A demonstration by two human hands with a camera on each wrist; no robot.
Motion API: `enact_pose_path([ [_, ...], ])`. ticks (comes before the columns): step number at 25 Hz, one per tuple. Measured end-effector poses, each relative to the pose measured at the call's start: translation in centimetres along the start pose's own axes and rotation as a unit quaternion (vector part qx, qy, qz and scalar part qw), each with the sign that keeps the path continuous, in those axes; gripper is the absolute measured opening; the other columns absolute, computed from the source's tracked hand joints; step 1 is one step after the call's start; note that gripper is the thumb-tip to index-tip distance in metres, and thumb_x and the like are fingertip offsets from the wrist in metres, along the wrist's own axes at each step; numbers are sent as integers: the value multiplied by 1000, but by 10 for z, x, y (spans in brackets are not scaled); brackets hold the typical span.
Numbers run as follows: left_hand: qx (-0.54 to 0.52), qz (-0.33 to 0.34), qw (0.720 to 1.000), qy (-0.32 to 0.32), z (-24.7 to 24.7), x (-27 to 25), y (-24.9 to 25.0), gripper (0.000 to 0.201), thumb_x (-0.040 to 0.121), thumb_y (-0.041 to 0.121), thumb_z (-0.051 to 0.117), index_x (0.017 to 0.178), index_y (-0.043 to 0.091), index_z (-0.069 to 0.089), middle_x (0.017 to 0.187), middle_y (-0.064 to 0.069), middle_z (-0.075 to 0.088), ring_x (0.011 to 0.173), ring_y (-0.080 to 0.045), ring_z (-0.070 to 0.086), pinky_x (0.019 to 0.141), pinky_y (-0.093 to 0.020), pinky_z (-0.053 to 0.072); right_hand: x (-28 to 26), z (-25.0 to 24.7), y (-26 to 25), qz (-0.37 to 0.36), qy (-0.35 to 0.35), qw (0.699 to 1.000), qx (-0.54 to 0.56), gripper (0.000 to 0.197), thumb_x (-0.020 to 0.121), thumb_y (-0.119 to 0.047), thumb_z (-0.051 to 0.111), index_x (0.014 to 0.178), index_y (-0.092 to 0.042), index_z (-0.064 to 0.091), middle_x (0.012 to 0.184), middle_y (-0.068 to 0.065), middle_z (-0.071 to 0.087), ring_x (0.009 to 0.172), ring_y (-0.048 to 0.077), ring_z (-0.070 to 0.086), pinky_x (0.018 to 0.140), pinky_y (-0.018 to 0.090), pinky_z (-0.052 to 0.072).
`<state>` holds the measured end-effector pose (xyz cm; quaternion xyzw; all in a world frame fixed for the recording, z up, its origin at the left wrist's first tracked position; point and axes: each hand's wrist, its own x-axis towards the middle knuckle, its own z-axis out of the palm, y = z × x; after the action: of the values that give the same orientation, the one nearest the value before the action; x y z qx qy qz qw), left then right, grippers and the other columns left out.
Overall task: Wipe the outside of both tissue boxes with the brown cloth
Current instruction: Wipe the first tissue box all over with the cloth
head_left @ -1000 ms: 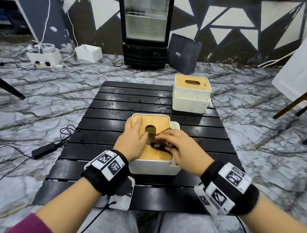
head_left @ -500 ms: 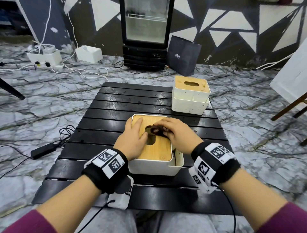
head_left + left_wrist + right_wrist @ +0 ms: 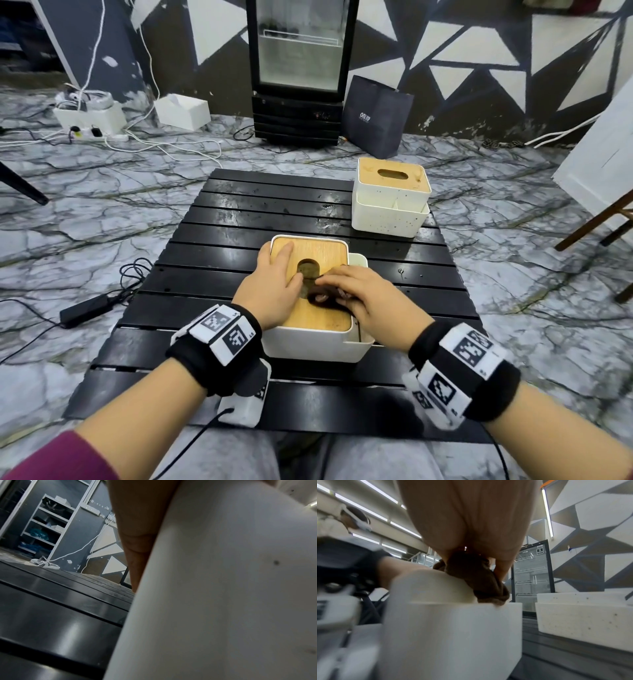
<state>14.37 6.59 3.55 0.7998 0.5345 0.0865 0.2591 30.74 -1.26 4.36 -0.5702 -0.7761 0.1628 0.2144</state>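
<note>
A white tissue box (image 3: pixel 308 342) with a wooden lid (image 3: pixel 322 253) sits on the black slatted table (image 3: pixel 205 281) close in front of me. My left hand (image 3: pixel 270 281) lies flat on the lid's left side, fingers straight. My right hand (image 3: pixel 356 294) presses the bunched brown cloth (image 3: pixel 322 296) onto the lid beside its oval slot, fingers curled over it. In the right wrist view the brown cloth (image 3: pixel 479 577) hangs from that hand over the box (image 3: pixel 450 628). A second, speckled white tissue box (image 3: pixel 390 205) stands at the table's far right.
The left wrist view shows the box's white wall (image 3: pixel 223 588) close up. A glass-door fridge (image 3: pixel 301 68) and a dark paper bag (image 3: pixel 375 116) stand beyond the table. Cables and a power adapter (image 3: pixel 85 308) lie on the marble floor to the left.
My right hand with the cloth slid toward the lid's far end, then back toward me to the lid's near right. The left hand stayed on the lid.
</note>
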Motion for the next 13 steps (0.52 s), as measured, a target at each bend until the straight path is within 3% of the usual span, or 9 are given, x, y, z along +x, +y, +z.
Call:
enact_pose_path([
  [2, 2, 2, 1000, -3, 0, 0, 0, 57, 98, 36, 35, 149, 26, 10, 157, -4, -2, 115, -37, 52, 92, -36, 41, 18, -8, 10, 17, -8, 999, -27, 40, 88, 0, 45, 124, -17, 52, 126, 1, 53, 117, 18, 44, 105, 28, 31],
  [4, 4, 6, 1000, -3, 0, 0, 0, 57, 98, 36, 35, 149, 25, 10, 157, -4, -1, 116, -36, 51, 93, -36, 41, 33, -14, 17, 35, -14, 998, -46, 41, 89, -1, 44, 126, -18, 50, 130, 2, 51, 121, 19, 42, 106, 25, 28],
  [9, 4, 14, 1000, -6, 0, 1, -1, 58, 98, 38, 35, 149, 25, 11, 157, -5, -1, 121, -34, 49, 96, -35, 40, 43, -14, 24, 50, -4, 998, -49, 40, 90, -3, 46, 126, -18, 50, 131, 3, 50, 121, 20, 42, 96, 13, 22],
  [13, 38, 22, 999, 21, -3, 3, -3, 64, 91, 59, 33, 146, 28, 23, 158, -8, 6, 138, -30, 28, 111, -42, 26, 41, -15, 16, 67, 11, 997, -38, 38, 90, -3, 46, 125, -18, 51, 131, 5, 50, 122, 21, 42, 100, 18, 24],
])
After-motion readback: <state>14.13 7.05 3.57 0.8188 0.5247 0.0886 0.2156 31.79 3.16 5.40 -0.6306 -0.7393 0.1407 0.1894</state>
